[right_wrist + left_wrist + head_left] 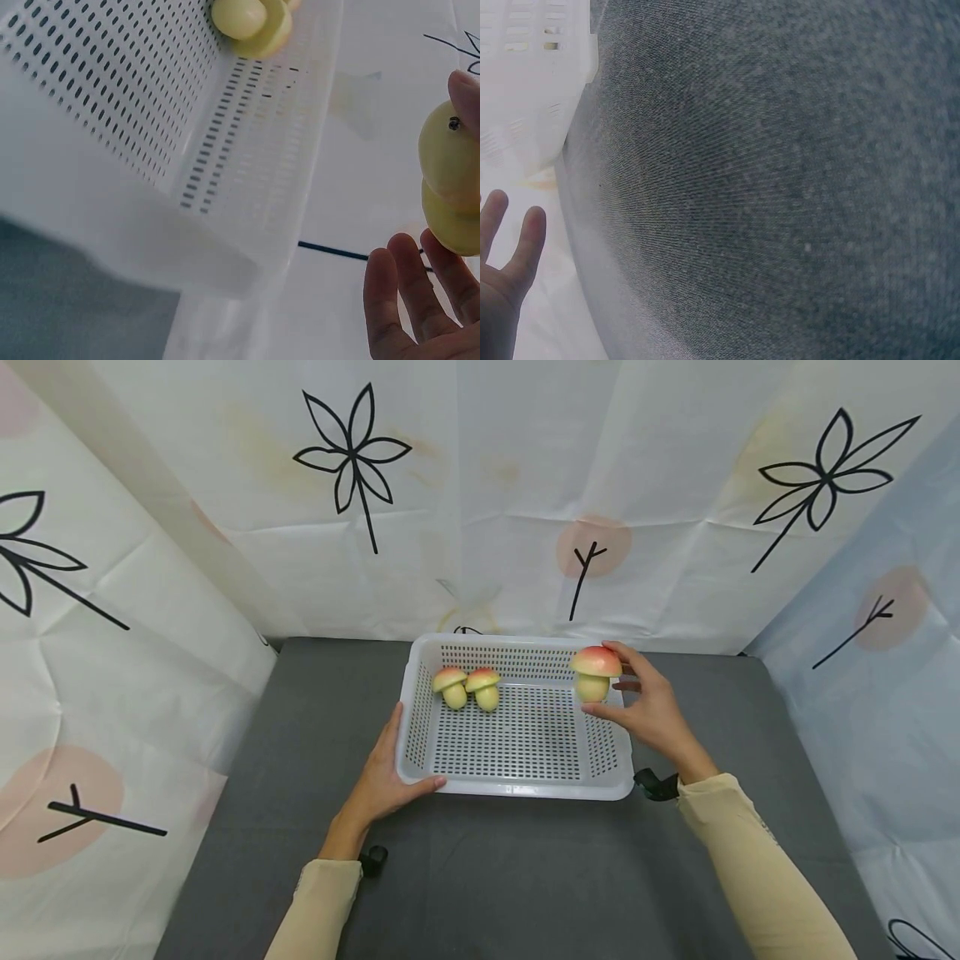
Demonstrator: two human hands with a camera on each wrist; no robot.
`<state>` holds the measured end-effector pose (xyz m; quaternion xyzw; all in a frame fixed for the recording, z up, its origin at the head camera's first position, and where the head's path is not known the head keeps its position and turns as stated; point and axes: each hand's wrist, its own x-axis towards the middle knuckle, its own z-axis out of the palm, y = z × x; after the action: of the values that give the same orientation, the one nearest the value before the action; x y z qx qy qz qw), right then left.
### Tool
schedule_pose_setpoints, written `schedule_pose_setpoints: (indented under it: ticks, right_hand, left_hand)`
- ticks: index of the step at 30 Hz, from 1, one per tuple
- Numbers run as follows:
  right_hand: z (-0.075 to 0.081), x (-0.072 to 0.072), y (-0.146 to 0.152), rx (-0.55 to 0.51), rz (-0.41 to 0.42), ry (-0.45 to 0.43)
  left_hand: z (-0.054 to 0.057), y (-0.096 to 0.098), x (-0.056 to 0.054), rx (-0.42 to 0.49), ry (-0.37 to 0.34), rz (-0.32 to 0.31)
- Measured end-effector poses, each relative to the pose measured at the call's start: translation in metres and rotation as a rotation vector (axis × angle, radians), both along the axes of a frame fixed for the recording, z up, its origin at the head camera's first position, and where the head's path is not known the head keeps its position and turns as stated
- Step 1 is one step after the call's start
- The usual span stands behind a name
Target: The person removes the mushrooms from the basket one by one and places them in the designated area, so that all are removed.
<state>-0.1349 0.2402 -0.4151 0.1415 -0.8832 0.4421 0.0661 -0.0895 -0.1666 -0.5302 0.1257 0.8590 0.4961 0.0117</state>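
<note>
My right hand (654, 706) pinches a large toy mushroom (595, 673), with a red-and-yellow cap and a pale green stem, over the right end of a white perforated plastic basket (517, 789). The right wrist view shows that mushroom's stem (450, 157) from below, thumb on it and several fingers spread nearby. Two smaller toy mushrooms (454, 688) of the same colours lie side by side at the basket's back left. Along the basket's left front corner lies my left hand (386, 781), its fingers by the left wall and its thumb extended at the front rim.
The basket stands on a grey cloth-covered table (480, 877), close to its back edge. White fabric (480, 485) printed with black flowers and twigs hangs behind and at both sides. Dark straps (656, 785) sit at both wrists, below beige sleeves.
</note>
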Motion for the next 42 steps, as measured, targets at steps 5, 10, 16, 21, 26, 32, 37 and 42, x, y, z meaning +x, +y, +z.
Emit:
schedule_pose_setpoints:
  ticks: [5, 10, 16, 21, 26, 32, 37, 42]
  right_hand:
    - [0.003, 0.007, 0.015, -0.01, -0.03, -0.002]
    - [0.004, 0.012, 0.028, -0.003, -0.068, -0.018]
    - [0.0, 0.013, 0.045, -0.016, -0.095, -0.025]
    - [-0.006, 0.012, 0.059, -0.056, -0.124, -0.048]
    - [-0.019, 0.009, 0.075, -0.058, -0.165, -0.09]
    - [-0.037, 0.005, 0.089, -0.027, -0.219, -0.155]
    - [-0.058, 0.002, 0.097, -0.009, -0.245, -0.224]
    - [-0.078, -0.004, 0.099, 0.026, -0.28, -0.265]
  left_hand:
    - [0.001, 0.0, 0.001, 0.009, -0.001, -0.001]
    - [0.002, 0.0, 0.001, 0.012, -0.011, 0.001]
    - [0.001, 0.0, 0.0, 0.008, -0.015, 0.007]
    - [0.001, 0.0, 0.001, 0.012, -0.024, 0.007]
    - [0.001, 0.0, 0.002, 0.014, -0.018, 0.006]
    - [0.001, 0.0, 0.001, 0.015, -0.024, 0.004]
    - [0.001, 0.001, 0.001, 0.02, -0.018, -0.002]
    - [0.001, 0.001, 0.0, 0.02, -0.009, -0.007]
